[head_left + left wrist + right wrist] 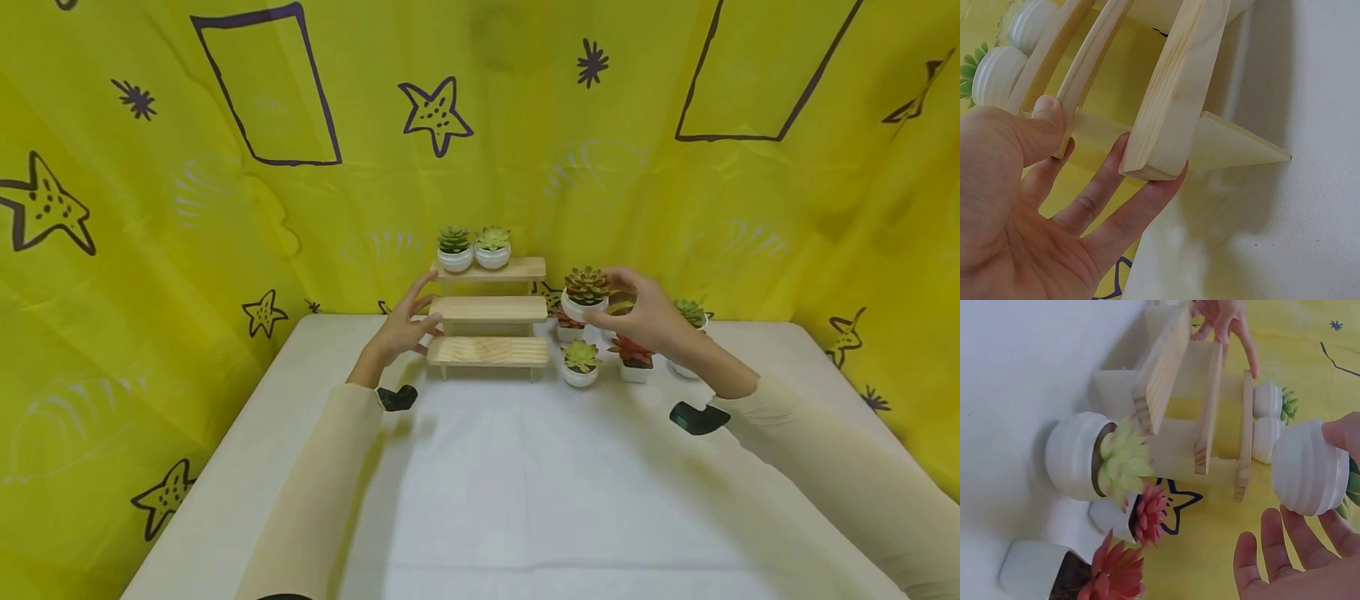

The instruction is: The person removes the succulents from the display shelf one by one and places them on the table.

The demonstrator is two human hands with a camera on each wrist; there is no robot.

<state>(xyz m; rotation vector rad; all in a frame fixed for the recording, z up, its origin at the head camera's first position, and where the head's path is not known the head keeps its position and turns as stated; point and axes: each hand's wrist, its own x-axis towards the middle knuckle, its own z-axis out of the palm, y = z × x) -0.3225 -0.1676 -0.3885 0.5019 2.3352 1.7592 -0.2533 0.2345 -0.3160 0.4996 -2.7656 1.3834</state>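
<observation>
My right hand (pixel 648 312) holds a potted succulent (pixel 587 287) by its round white ribbed pot, thumb on one side and fingers on the other. It is raised off the table, just right of a three-tier wooden display stand (pixel 489 309). In the right wrist view the pot (pixel 1309 467) hides most of its leaves. At the stand's left end, my left hand (pixel 401 332) grips the shelf ends; in the left wrist view its thumb (pixel 1047 115) lies on the middle shelf and fingers touch the lowest. Two green succulents (pixel 454 249) (pixel 492 247) stand side by side on the top shelf.
Right of the stand, on the white-covered table (pixel 480 500), are a pale green succulent (pixel 580 363), a red succulent in a square pot (pixel 634 360), another red one (pixel 570 325), and a green one (pixel 690 313) partly behind my right arm. A yellow patterned curtain (pixel 517 183) hangs behind.
</observation>
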